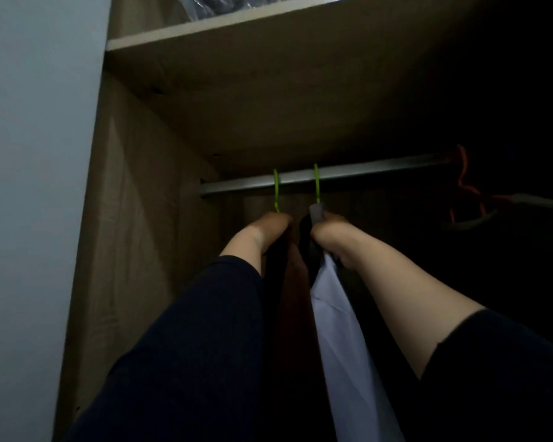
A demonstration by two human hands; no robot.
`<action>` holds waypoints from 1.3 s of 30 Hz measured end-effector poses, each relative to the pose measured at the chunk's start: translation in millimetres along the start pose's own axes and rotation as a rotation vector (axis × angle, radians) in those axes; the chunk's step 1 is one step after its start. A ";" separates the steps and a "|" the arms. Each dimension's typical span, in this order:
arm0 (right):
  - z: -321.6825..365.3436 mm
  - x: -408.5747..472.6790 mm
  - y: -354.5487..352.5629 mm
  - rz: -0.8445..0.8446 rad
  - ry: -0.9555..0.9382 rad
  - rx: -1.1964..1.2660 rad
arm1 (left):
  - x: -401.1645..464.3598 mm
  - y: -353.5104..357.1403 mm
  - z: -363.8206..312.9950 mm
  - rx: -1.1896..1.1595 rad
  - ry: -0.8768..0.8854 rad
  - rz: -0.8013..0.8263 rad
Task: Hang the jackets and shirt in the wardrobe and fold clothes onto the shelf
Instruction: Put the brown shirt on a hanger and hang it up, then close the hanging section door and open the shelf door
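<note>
Left grip (270,226) fisted on dark garment (276,266) below left green hanger (276,191). Right grip (328,229) fisted on garment top below right green hanger (316,186); white shirt (339,320) hangs beneath. Both hooks over wardrobe rail (364,173). Orange hanger (465,186) farther right. Shelf (205,30) above.

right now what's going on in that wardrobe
A person is hanging clothes. Two green hangers are hooked over the metal rail. The left hand grips the top of a dark garment below one hook; the right hand holds the other, which carries a white shirt. An orange hanger sits further right.
</note>
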State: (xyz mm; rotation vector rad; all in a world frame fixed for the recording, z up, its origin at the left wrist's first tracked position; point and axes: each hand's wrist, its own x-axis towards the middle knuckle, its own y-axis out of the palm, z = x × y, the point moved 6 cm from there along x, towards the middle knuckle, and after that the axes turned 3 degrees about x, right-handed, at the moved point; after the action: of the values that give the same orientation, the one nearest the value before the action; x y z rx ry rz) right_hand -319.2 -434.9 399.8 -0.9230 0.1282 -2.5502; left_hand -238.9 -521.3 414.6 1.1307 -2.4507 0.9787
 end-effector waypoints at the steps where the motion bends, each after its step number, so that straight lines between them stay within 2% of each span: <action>1: 1.7 -1.3 0.0 0.007 -0.006 -0.003 | -5.8 0.2 -2.6 -0.003 -0.006 0.006; 8: 1.1 -14.7 2.7 0.035 0.009 0.098 | -47.8 2.6 -4.8 0.051 -0.041 0.039; 15: -2.6 -72.6 -4.2 0.053 0.105 0.308 | -101.1 8.0 -2.6 -0.167 0.066 -0.157; 21: -23.3 -165.6 1.7 0.042 -0.166 0.120 | -183.8 21.7 33.2 -0.061 0.094 -0.412; 27: -44.0 -263.9 4.7 -0.118 -0.391 -0.312 | -294.8 4.2 80.5 0.254 -0.127 -0.637; 31: -38.2 -331.3 35.1 0.092 -0.487 -0.457 | -381.6 -32.3 92.2 0.482 -0.286 -0.716; 35: -8.9 -392.1 70.9 0.331 -0.528 -0.363 | -471.5 -84.2 83.6 0.693 -0.423 -0.850; 39: 34.8 -461.4 102.3 0.615 -0.570 -0.260 | -562.2 -129.3 57.4 0.905 -0.555 -1.094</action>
State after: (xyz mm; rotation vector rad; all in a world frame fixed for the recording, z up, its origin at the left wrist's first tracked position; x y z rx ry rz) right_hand 57.5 -332.2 131.3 -1.4107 0.4929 -1.6688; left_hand 230.8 -300.7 156.2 2.8426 -1.0598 1.4382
